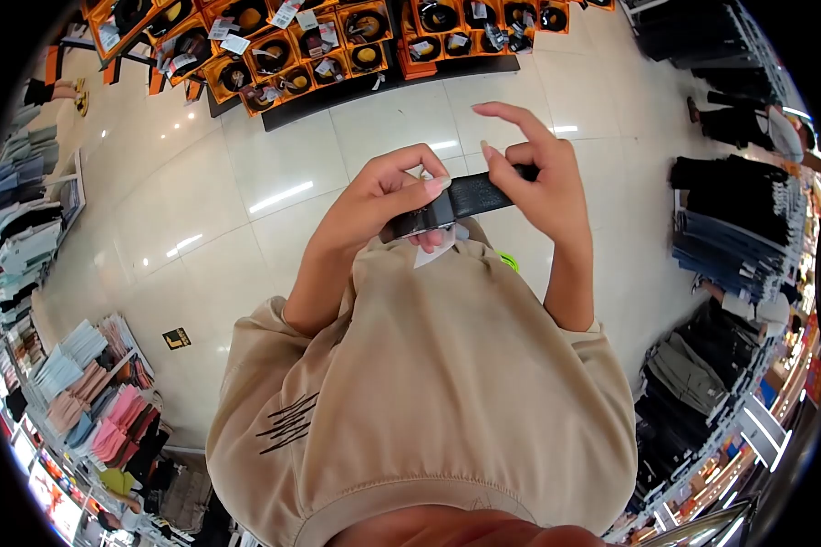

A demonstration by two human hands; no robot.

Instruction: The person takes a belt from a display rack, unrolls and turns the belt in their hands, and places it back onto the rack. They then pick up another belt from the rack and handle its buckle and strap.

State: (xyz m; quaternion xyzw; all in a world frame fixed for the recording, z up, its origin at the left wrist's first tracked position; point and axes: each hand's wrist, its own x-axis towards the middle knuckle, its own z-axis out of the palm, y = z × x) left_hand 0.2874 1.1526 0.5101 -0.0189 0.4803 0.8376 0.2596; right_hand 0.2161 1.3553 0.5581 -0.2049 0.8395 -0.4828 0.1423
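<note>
A black belt (482, 193) with a dark buckle (421, 219) is held in front of my chest, above the floor. My left hand (388, 196) grips it at the buckle end, thumb on top and some fingers underneath. A white tag (434, 248) hangs below the buckle. My right hand (543, 178) holds the black strap with its lower fingers curled round it, while the index finger and thumb stand apart above it.
An orange display rack (324, 50) with rolled belts stands ahead. Folded clothes (87, 365) lie on shelves at the left. Dark garments (734, 214) hang at the right, where a person (757, 126) is near the racks. Another person's feet (81, 97) show at far left.
</note>
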